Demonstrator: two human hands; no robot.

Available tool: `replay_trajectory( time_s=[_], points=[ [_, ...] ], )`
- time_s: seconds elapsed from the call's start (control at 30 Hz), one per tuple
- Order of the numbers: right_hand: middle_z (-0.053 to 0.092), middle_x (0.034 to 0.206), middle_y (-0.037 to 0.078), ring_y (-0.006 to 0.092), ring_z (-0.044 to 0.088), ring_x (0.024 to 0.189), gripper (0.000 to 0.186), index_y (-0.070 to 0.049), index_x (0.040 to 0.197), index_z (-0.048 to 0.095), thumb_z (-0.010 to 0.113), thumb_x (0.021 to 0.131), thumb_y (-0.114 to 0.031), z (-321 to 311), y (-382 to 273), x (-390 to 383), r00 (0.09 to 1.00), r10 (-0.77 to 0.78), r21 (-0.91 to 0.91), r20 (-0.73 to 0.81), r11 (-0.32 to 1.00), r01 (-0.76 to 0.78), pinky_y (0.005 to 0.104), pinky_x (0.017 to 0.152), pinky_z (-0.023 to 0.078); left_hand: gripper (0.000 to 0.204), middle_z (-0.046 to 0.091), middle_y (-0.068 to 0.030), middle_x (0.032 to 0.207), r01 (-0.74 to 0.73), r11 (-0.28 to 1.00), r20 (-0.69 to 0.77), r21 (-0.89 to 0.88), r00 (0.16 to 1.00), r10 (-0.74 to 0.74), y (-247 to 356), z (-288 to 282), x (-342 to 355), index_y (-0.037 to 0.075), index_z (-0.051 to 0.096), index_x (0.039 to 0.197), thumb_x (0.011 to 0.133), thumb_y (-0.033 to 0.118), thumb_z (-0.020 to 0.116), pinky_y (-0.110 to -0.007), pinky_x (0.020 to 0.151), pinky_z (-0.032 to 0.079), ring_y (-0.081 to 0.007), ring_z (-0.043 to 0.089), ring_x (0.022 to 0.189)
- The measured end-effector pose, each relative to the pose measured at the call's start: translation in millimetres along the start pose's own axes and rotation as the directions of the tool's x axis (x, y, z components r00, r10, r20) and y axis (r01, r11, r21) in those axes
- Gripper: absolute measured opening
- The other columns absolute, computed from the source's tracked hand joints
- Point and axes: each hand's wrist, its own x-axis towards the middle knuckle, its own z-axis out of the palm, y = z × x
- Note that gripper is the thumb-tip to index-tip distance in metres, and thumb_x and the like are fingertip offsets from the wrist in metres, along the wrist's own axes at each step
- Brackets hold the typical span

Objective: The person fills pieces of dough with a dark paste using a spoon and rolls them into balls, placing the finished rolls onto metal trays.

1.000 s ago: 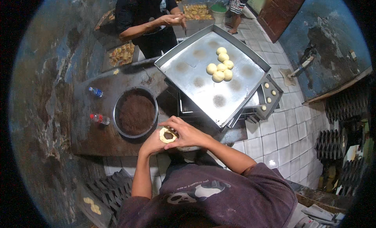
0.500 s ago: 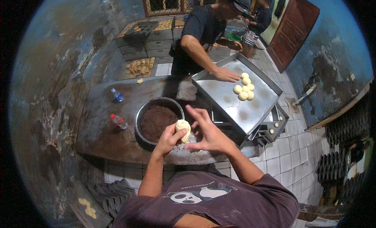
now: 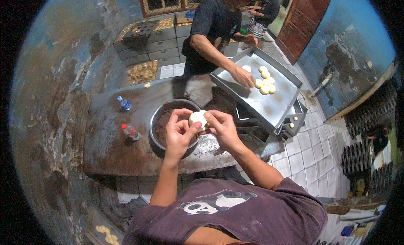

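Since the earlier frame the right hand (image 3: 224,129) has come in from a spread, let-go pose, and its fingertips now pinch the 3 o'clock side of the dough piece (image 3: 198,119); the left hand (image 3: 177,133) grasps it from 9 o'clock, thumb across the near side. The dough, drawn-out then, looks rounder, held over the 3 o'clock edge of the bowl (image 3: 152,126). No opening shows on its visible side (the underside is hidden), so I judge it nearly shaped. Smooth dough rounds (image 3: 266,82) cluster on the tray (image 3: 278,104) at 2 o'clock, seemingly done; dark crumbs (image 3: 161,125) in the bowl suggest more is left. The co-worker's hand (image 3: 243,78) is over the tray; whether its fingers hold anything I cannot tell. A pale disc (image 3: 246,68), not seen earlier, lies at its 12 o'clock.
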Motion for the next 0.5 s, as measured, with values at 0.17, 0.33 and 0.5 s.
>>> replay_trajectory(
  time_s=[0.17,0.33,0.5],
  points=[
    [0.065,0.118,0.003,0.0124,0.068,0.096,0.038,-0.014,0.131,0.054,0.069,0.097,-0.012,4,9,-16,0.958,0.170,0.500,0.231,0.824,-0.267,0.0254,0.072,0.062,0.022,0.066,-0.0049,0.093,-0.384,0.917,0.022,0.111,0.923,0.384,18,20,31,0.003,0.062,0.104,0.087,0.010,0.073,-0.025,0.073,0.050,-0.0078,0.060,0.082],
    [0.066,0.123,0.006,0.0121,0.066,0.096,0.053,-0.002,0.140,0.055,0.073,0.091,-0.005,-8,11,-16,0.941,-0.310,0.103,-0.136,0.940,0.325,0.0268,0.082,0.056,0.021,0.067,-0.0057,0.094,-0.156,0.970,0.175,-0.188,0.966,0.190,24,75,32,0.002,0.061,0.101,0.082,0.003,0.068,-0.034,0.096,0.050,-0.0113,0.064,0.088],
    [0.073,0.106,0.006,0.0119,0.066,0.098,0.029,0.004,0.117,0.071,0.075,0.093,-0.012,-61,-24,-4,0.839,-0.542,-0.004,-0.051,0.840,0.542,0.0303,0.091,0.053,0.037,0.069,-0.0080,0.095,-0.325,0.917,0.240,-0.232,0.894,0.377,14,134,55,0.006,0.054,0.109,0.074,0.005,0.068,-0.048,0.117,0.036,-0.0150,0.066,0.089]
  ],
)
